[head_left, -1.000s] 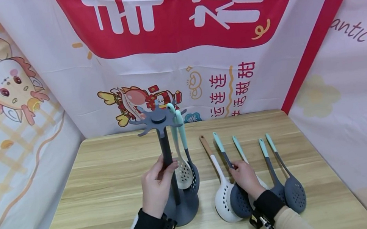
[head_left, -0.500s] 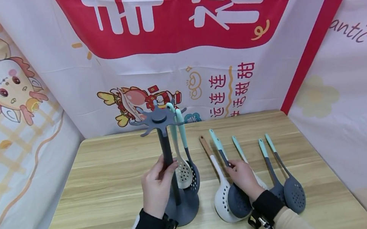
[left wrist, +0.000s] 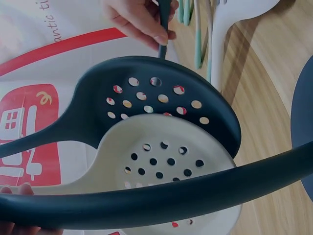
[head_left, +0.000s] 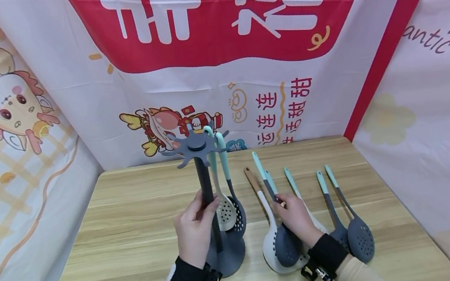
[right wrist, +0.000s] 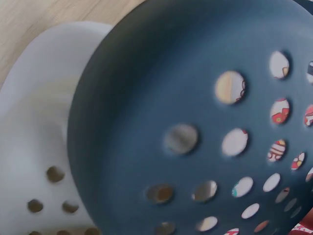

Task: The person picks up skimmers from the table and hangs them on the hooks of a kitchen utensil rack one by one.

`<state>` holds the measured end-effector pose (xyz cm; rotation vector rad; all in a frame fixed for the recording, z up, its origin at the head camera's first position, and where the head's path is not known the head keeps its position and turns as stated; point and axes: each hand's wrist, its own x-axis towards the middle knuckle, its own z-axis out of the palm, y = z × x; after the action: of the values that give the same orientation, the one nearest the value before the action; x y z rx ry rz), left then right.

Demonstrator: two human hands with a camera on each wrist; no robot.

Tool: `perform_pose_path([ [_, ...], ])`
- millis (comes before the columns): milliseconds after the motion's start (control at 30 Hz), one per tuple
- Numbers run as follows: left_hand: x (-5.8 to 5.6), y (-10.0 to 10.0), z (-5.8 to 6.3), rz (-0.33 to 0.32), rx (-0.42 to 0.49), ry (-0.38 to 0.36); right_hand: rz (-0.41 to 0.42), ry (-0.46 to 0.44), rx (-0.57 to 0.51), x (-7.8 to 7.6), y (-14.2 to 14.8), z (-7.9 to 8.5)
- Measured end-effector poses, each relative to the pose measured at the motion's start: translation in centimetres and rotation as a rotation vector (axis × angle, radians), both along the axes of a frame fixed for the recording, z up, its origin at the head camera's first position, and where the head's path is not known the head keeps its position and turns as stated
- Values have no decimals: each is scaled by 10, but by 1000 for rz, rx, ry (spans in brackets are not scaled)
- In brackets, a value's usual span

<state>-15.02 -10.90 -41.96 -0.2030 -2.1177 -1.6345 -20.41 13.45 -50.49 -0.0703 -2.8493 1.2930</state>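
Observation:
My left hand (head_left: 196, 231) grips the dark post of a utensil stand (head_left: 197, 147) whose top spreads into hooked arms. From those arms hang a cream skimmer (head_left: 226, 215) and a dark grey skimmer (head_left: 241, 218), both mint-handled. My right hand (head_left: 298, 218) pinches the neck of another dark grey skimmer (head_left: 286, 247), its mint handle pointing up and away. That skimmer's perforated bowl (right wrist: 122, 122) fills most of the right wrist view. Partly behind it lies a white skimmer (head_left: 269, 243) with a brown handle. In the left wrist view, the stand's post (left wrist: 146, 208) crosses in front of the hanging bowls.
Right of my right hand, a dark ladle (head_left: 337, 232) and a dark perforated turner (head_left: 361, 238) lie on the wooden table (head_left: 136, 245). A pale utensil with a mint handle (head_left: 292, 181) lies partly under that hand. Printed cloth (head_left: 184, 84) hangs behind the table.
My right hand has shifted slightly left, bringing the dark skimmer up and left from the table. Another mint handle now shows behind it. My left hand stays on the post.

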Motion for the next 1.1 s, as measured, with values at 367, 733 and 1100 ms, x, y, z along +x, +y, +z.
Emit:
perform_pose_path([
  [367,1,-1,1,-33,-166,14,-5,-1,-65,3,-7,13],
  [733,-1,-13,3,-187,-260,-23,-20,-12,-140,7,-14,29],
  [1100,-5,-21,4,-219,-285,-100,-10,29,-202,12,-21,39],
])
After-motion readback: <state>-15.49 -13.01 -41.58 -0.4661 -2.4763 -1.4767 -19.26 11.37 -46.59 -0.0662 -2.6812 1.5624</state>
